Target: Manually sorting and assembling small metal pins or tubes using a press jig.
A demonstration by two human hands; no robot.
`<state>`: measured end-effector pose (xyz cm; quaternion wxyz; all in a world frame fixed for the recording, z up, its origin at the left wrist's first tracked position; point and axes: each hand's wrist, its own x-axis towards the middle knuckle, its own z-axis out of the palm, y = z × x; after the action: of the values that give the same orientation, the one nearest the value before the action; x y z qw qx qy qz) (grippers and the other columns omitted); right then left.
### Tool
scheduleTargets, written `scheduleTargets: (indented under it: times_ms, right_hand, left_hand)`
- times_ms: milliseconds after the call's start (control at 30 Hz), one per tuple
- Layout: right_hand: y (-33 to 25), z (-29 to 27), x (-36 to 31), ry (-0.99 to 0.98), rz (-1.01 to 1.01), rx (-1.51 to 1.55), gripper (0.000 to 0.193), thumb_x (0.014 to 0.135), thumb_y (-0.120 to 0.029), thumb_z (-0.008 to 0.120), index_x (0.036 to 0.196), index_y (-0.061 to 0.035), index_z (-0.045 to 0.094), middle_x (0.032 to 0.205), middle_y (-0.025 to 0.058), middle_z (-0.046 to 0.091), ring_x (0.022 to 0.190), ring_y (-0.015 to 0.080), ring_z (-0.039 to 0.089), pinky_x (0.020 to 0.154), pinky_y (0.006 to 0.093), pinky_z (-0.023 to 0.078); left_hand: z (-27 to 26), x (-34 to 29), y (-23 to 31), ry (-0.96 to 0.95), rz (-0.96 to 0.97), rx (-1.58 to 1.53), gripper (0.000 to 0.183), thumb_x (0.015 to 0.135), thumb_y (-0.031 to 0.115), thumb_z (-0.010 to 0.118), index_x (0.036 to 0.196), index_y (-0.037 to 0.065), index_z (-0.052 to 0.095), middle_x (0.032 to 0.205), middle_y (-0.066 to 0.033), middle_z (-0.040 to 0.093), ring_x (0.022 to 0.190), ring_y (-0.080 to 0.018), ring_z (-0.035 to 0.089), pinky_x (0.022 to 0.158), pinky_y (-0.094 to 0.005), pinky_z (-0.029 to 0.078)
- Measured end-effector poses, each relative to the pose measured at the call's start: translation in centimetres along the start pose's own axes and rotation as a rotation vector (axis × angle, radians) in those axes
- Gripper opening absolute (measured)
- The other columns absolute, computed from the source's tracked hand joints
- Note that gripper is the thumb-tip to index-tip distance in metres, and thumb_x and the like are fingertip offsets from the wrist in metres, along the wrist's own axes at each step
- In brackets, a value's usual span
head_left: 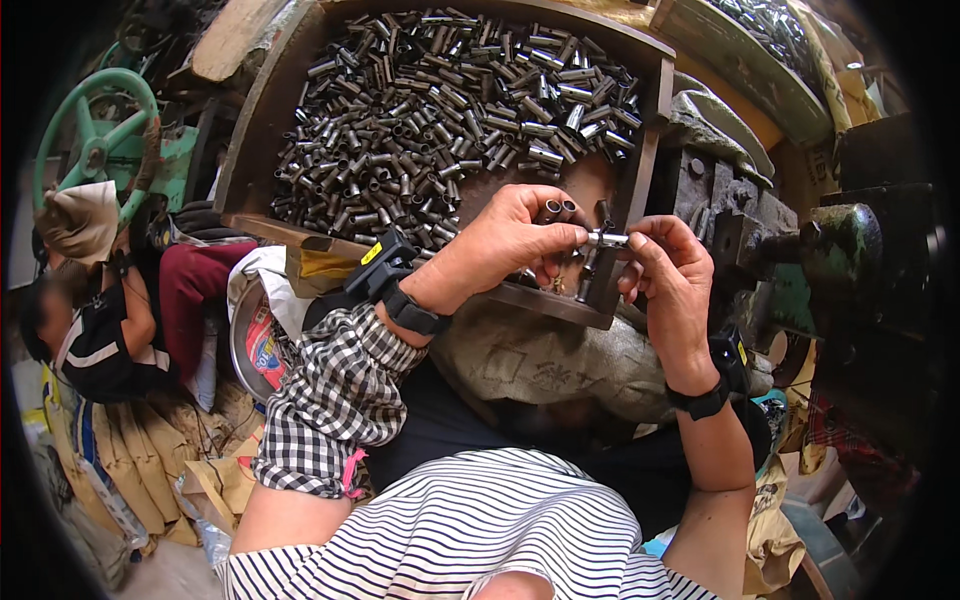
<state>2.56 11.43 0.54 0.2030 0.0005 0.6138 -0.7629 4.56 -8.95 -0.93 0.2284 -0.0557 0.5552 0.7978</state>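
Note:
Over the near right corner of a wooden tray (640, 150), both hands meet at a short shiny metal tube (609, 239). My right hand (672, 275) pinches its right end between thumb and forefinger. At its left end are the thumb and fingertips of my left hand (505, 240). Two darker tubes (553, 210) stick up, open ends showing, from behind the left fingers, which look curled around them. A few loose tubes lie on the tray floor just below the hands. Heaped metal tubes (400, 130) fill the tray's far and left parts.
A dark machine with a greenish rounded head (850, 240) stands close on the right. Grey sacking (550, 355) hangs below the tray. To the left are a metal basin (250, 345), a green handwheel (95, 150) and another person (110, 330) at work. A second tray (760, 60) lies far right.

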Motion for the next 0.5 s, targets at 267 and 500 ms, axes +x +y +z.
scheduleTargets:
  times_ms: [267, 500]
  right_hand:
    - [0.21, 0.29, -0.16, 0.016, 0.032, -0.016, 0.013, 0.09, -0.013, 0.059, 0.09, -0.0009, 0.056, 0.074, 0.0064, 0.063, 0.049, 0.007, 0.057, 0.042, 0.0166, 0.041]
    - [0.86, 0.16, 0.06, 0.027, 0.075, 0.095, 0.013, 0.089, -0.013, 0.06, 0.091, -0.0015, 0.055, 0.073, 0.0077, 0.064, 0.048, 0.0075, 0.056, 0.041, 0.0175, 0.041]
  left_hand:
    - [0.21, 0.11, -0.21, 0.021, -0.018, -0.268, 0.018, 0.086, 0.011, 0.062, 0.101, 0.003, 0.058, 0.081, -0.0028, 0.062, 0.053, -0.0056, 0.056, 0.044, -0.018, 0.049]
    - [0.08, 0.24, -0.5, 0.031, -0.059, -0.295, 0.016, 0.089, 0.014, 0.06, 0.1, 0.003, 0.058, 0.075, -0.0028, 0.061, 0.052, -0.0073, 0.057, 0.043, -0.0172, 0.047]
